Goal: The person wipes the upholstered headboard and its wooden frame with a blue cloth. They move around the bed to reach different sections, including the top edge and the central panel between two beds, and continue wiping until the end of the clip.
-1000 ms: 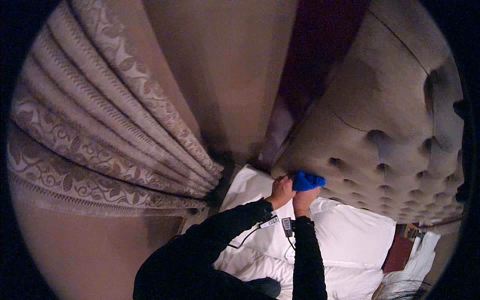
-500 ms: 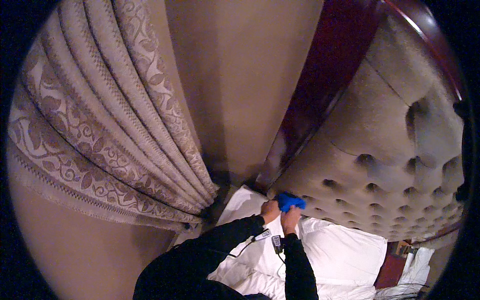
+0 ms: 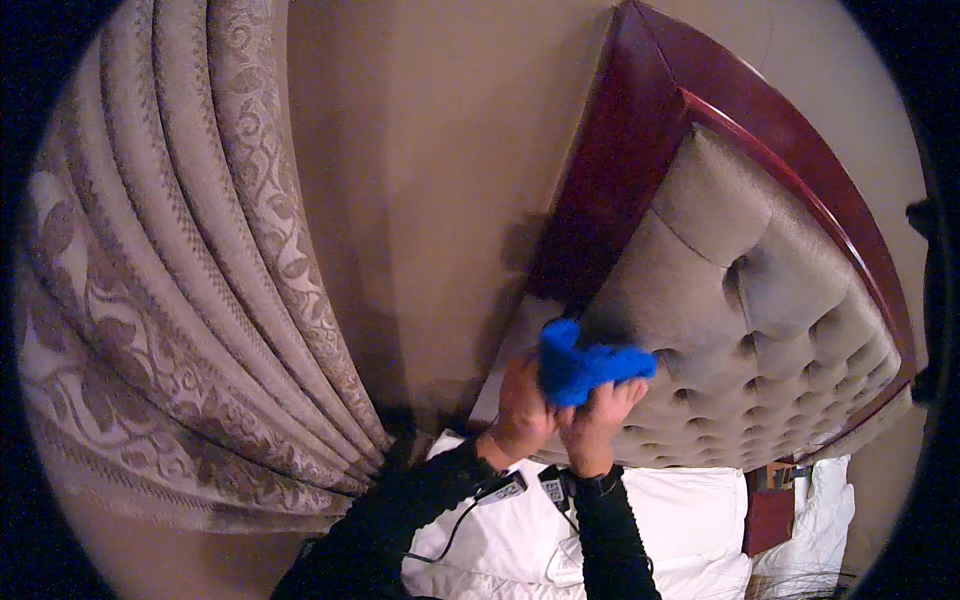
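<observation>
A bright blue cloth (image 3: 590, 368), bunched up, is held between both hands in front of the headboard's lower left part. My left hand (image 3: 522, 415) grips its left side, fingers closed, partly behind the cloth. On the right, my right hand (image 3: 600, 420) has its fingers curled over the cloth's lower edge. Behind the cloth is the tufted grey-beige headboard (image 3: 700, 330) with its dark red glossy wooden frame (image 3: 610, 160). Both sleeves are black, and a small device with a cable sits at each wrist.
A patterned curtain (image 3: 200, 250), gathered in folds, hangs on the left beside the beige wall (image 3: 430, 180). Below my hands lies white bedding (image 3: 690, 520). At the lower right a dark red panel (image 3: 770, 520) stands next to more white fabric.
Both hands have risen with the blue cloth, and more of it shows. My view has shifted, so the headboard's upper frame shows more fully.
</observation>
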A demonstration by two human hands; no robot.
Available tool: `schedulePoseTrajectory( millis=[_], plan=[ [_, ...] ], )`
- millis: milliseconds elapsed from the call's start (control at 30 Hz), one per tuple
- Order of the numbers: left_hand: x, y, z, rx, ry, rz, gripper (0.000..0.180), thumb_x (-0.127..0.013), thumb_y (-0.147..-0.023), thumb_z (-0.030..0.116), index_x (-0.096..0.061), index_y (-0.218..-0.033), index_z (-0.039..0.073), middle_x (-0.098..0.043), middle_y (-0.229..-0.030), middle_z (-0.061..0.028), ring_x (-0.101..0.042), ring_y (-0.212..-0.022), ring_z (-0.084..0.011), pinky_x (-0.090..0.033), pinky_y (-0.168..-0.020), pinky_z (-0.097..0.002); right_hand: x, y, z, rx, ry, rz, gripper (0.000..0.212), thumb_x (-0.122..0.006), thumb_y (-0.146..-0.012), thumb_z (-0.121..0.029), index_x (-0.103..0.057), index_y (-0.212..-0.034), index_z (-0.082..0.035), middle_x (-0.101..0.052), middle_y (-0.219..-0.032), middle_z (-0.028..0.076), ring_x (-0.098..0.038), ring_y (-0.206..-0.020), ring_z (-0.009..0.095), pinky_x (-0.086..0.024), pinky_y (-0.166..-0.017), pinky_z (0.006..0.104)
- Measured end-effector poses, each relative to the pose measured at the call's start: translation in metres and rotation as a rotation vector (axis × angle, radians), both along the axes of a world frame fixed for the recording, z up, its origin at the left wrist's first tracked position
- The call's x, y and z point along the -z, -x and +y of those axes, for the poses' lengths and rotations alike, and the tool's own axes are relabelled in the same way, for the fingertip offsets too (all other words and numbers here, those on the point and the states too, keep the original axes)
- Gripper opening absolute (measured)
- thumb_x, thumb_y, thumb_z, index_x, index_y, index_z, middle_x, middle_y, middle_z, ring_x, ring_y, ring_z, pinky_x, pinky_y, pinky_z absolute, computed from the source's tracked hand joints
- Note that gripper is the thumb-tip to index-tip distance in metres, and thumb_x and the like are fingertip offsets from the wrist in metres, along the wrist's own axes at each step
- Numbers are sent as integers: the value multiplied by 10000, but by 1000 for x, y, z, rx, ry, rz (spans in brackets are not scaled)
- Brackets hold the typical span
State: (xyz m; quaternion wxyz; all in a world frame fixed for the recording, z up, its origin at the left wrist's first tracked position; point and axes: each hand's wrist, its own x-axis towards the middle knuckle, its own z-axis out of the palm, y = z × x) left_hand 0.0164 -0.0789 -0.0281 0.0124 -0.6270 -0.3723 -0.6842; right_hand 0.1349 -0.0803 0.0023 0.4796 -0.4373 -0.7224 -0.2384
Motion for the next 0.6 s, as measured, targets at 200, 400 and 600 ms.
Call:
schedulePoseTrajectory(
  millis=[200, 400, 600],
  plan=[
    [3, 24, 18, -49, 9, 269, 452, -596, -881, 77, -544, -1330, 83, -625, -1029, -208, -612, -880, -405, -487, -741, -508, 3, 27, 18, 298, -11, -156, 276, -674, -814, -357, -665, -955, -120, -586, -929, 167, -534, -916, 397, -380, -836, 540],
    [68, 6, 41, 190, 648, 75, 174, -543, -941, 102, -621, -1079, 31, -665, -948, -247, -645, -873, -400, -507, -757, -513, 49, 19, 15, 328, 282, -214, 128, -635, -818, -266, -702, -907, -205, -641, -838, 72, -563, -926, 328, -406, -821, 513],
    [119, 35, -9, 768, 952, 43, 640, -581, -920, 61, -319, -1500, -5, -578, -1319, -268, -576, -1182, -381, -437, -1017, -458, 138, 4, -40, 248, 859, -236, 328, -674, -799, -304, -639, -1052, -98, -648, -949, 166, -592, -962, 386, -447, -812, 503]
  ],
)
